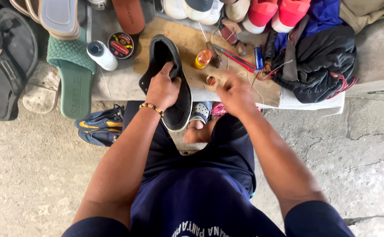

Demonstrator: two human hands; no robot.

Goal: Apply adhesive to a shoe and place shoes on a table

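Observation:
My left hand (162, 90), with a beaded bracelet at the wrist, grips a black shoe (176, 107) by its opening and holds it upright over my left knee. My right hand (235, 93) hovers to the right of the shoe above the edge of a brown cardboard sheet (187, 41), its fingers curled together; whether it pinches something small I cannot tell. A small round cap or lid (211, 80) lies on the cardboard just left of that hand. A small orange bottle (203, 59) stands behind it.
A round polish tin (121, 45) and a white bottle (101, 55) stand left of the cardboard. A green slide sandal (73, 74), a black bag (5, 66), blue sneakers (100, 126), a black jacket (321, 63), red shoes (279, 13) and tools (238, 58) surround the work spot.

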